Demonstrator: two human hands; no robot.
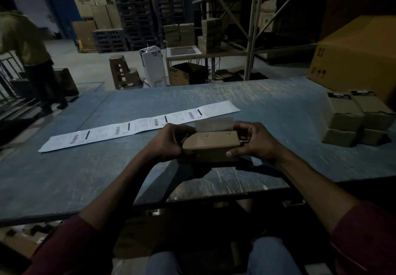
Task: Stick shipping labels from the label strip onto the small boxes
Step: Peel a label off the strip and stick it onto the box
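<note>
Bare table (267, 107) ahead; label strip (137, 125) left, box stack (360, 120) blocks right.

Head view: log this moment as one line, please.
stage: labelling | left hand: grips small box | right hand: grips box, label above | label strip: flat on table

A: How's the table (64, 180) laid out?

B: The label strip (139, 125) is laid flat across the middle, running from near left to far right. A small box (211, 144) is held just in front of it, the left hand (171, 141) at one end, the right hand (255, 139) at the other.

A: And the rest?

B: The stacked boxes (355, 118) are parked at the right edge, with a big carton (360, 54) behind them. Shelving (252, 28) is seen beyond the table.
</note>
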